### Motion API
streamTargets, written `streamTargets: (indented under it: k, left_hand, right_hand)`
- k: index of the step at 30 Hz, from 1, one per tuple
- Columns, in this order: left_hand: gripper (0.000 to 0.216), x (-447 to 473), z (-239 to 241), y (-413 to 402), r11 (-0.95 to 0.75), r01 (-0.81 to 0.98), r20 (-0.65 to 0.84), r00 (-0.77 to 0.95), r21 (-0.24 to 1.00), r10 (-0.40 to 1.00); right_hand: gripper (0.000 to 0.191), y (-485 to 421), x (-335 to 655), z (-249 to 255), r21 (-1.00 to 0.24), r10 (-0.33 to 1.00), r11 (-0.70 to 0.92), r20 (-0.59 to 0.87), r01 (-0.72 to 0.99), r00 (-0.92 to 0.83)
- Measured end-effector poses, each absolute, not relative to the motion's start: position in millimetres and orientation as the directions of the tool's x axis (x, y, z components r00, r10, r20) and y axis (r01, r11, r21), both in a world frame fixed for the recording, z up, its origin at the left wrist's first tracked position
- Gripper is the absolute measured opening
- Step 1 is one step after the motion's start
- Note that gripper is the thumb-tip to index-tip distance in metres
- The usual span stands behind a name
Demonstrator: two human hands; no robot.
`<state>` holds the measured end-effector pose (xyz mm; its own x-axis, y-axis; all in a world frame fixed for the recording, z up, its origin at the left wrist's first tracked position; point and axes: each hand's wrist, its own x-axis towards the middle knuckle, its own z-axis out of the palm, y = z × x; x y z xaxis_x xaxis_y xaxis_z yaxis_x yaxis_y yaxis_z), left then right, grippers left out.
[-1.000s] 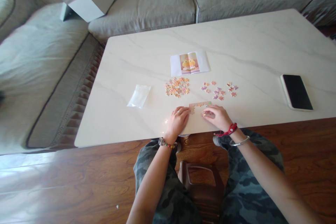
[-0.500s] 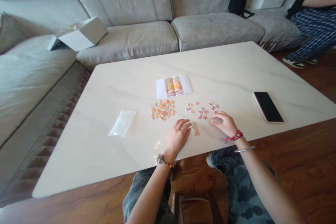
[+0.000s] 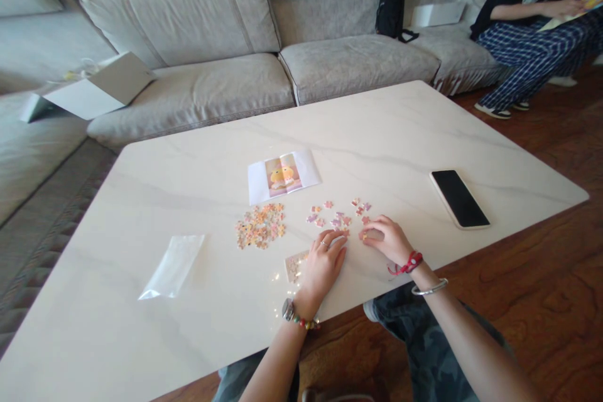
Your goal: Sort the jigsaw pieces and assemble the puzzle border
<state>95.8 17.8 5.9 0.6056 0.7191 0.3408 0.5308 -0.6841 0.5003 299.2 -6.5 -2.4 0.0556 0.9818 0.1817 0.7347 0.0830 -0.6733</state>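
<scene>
My left hand (image 3: 324, 264) lies palm down over the table, fingers loosely spread and slightly bent. Its fingertips reach the near edge of a loose group of pink and purple puzzle pieces (image 3: 336, 223). A small joined section of puzzle (image 3: 294, 267) shows to the left of this hand, which partly covers it. My right hand (image 3: 390, 240) is just right of the loose pieces, with thumb and forefinger pinched on a small puzzle piece (image 3: 363, 236). A heap of orange and pale puzzle pieces (image 3: 260, 226) lies farther left.
Behind the pieces lies a creased picture sheet (image 3: 283, 176). A clear plastic bag (image 3: 173, 266) is on the left, a phone (image 3: 460, 198) on the right. The white table (image 3: 198, 188) stands before a grey sofa (image 3: 358, 63). A person (image 3: 522, 31) sits at far right holding a sheet.
The view has turned, shifting the table left and down. My left hand has moved right over the joined section, uncovering its left side. My right hand keeps its pinch near the loose pieces.
</scene>
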Motion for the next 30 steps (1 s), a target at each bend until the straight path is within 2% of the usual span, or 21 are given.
streamTargets:
  k: [6, 11, 20, 30]
  left_hand:
    - [0.021, 95, 3, 17, -0.676, 0.528, 0.350, 0.591, 0.514, 0.727]
    - [0.022, 92, 6, 16, -0.665, 0.525, 0.341, 0.587, 0.531, 0.735]
    - [0.019, 69, 6, 25, -0.594, 0.591, 0.358, 0.477, 0.545, 0.803]
    - [0.019, 60, 4, 46, -0.536, 0.616, 0.393, 0.365, 0.578, 0.844]
  right_hand:
    - [0.020, -7, 303, 2, -0.713, 0.979, 0.083, 0.189, 0.697, 0.077]
    - [0.015, 13, 310, 21, -0.704, 0.953, 0.049, 0.246, 0.709, 0.178]
    - [0.016, 35, 286, 29, -0.709, 0.946, 0.094, 0.283, 0.699, 0.160]
    - [0.012, 39, 283, 22, -0.639, 0.946, 0.123, 0.306, 0.759, 0.105]
